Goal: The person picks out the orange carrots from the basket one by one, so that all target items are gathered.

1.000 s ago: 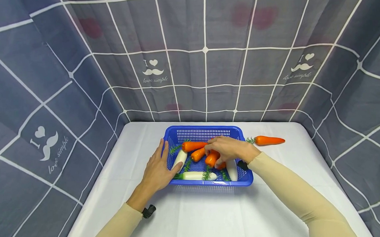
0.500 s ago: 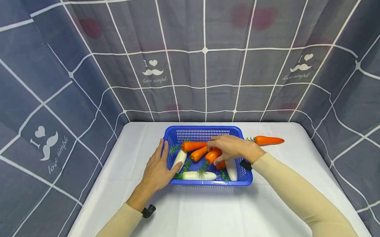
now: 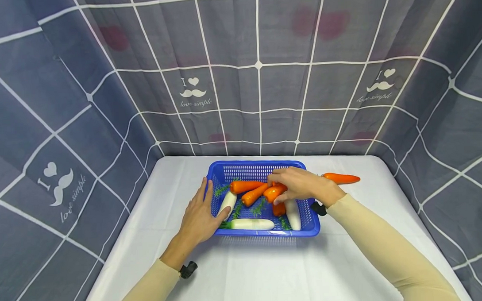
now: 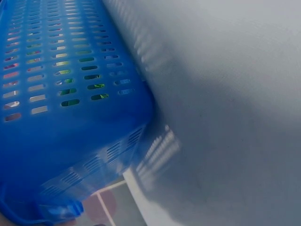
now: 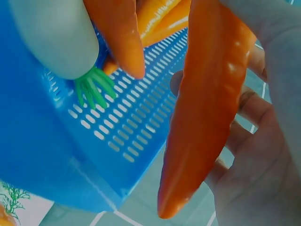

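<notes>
Here, the left hand [image 3: 199,216], fingers straight and grip apart, lies at the left rim of the basket [image 3: 268,233], which stands toward the tabletop's [image 3: 249,274] far edge, about midway between its two far corners, with a radish [image 3: 253,224] along its near wall. Past that, the right hand [image 3: 295,184] has its grip clamped on a carrot [image 3: 275,193] over the basket's right half, beside other carrots [image 3: 246,186]. Farther back, a loose carrot [image 3: 341,178] rests near the tabletop's far right corner, before a curtain [image 3: 239,88].
</notes>
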{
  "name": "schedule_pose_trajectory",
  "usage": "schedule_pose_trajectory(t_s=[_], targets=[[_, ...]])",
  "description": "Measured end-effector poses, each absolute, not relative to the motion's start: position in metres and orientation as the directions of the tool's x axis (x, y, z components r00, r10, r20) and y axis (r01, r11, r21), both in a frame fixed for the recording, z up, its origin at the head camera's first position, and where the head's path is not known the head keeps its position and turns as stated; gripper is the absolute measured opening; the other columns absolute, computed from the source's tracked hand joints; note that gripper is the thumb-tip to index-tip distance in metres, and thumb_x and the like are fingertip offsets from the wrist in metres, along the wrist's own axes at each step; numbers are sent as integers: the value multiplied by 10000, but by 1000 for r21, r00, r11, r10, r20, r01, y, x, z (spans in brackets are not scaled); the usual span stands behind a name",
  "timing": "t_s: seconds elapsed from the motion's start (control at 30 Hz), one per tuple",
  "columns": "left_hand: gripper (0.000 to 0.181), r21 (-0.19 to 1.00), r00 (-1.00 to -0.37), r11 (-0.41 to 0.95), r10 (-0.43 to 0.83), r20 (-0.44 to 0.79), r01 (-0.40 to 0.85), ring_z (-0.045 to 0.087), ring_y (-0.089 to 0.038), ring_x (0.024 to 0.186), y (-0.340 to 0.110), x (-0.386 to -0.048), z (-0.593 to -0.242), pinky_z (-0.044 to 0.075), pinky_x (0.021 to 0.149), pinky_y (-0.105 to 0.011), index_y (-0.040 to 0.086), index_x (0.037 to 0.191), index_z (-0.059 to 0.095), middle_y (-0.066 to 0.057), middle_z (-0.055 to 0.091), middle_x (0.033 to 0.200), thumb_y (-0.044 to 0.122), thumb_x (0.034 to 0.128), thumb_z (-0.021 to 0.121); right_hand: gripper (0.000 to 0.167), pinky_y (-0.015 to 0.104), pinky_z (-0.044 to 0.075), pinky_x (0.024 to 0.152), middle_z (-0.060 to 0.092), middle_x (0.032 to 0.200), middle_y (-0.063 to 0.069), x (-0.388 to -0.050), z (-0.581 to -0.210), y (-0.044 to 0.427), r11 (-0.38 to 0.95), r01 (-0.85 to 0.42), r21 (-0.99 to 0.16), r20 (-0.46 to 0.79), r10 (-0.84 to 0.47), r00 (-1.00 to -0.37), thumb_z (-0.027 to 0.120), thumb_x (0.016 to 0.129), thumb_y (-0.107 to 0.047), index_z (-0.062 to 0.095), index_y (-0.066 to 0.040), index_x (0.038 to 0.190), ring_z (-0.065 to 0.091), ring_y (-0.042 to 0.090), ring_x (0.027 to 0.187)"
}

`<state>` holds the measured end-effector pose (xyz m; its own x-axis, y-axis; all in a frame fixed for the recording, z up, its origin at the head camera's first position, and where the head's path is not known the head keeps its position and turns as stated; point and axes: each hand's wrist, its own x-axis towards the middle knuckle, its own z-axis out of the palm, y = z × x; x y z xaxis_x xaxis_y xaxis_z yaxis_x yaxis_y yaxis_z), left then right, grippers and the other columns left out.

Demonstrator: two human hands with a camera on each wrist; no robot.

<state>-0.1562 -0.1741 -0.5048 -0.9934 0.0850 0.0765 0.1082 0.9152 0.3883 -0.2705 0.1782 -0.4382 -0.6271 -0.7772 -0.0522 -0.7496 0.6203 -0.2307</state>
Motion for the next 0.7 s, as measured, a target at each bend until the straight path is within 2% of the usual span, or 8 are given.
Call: schedule_pose_trajectory(t_s=[0.17, 0.47, 0.7], targets=[[1119, 393, -994, 913, 86, 73, 108, 303, -529, 1782, -174, -156, -505, 331, 1400, -774, 95, 1879, 103, -154, 4, 1991, 713, 1108, 629, 534, 560, 638, 1176, 774, 1452, 69, -270, -436, 184, 634, -737, -234, -54, -765, -641, 914, 1003, -532, 777, -230, 1421, 769, 305, 1272], [1121, 391, -995, 915, 81, 66, 101, 293, -525, 1787, -174, -155, -505, 321, 1404, -774, 95, 1880, 99, -151, -3, 1992, 710, 1108, 630, 477, 511, 677, 1037, 778, 1317, 40, -270, -428, 197, 632, -739, -232, 15, -758, -653, 949, 977, -496, 804, -209, 1330, 743, 214, 1035], [1114, 390, -994, 915, 78, 76, 102, 306, -529, 1781, -173, -156, -505, 325, 1399, -780, 94, 1880, 112, -168, 36, 1990, 686, 1106, 652, 465, 408, 666, 936, 767, 1216, -8, -271, -424, 211, 646, -730, -224, 65, -737, -673, 964, 965, -478, 813, -211, 1315, 705, 153, 979]])
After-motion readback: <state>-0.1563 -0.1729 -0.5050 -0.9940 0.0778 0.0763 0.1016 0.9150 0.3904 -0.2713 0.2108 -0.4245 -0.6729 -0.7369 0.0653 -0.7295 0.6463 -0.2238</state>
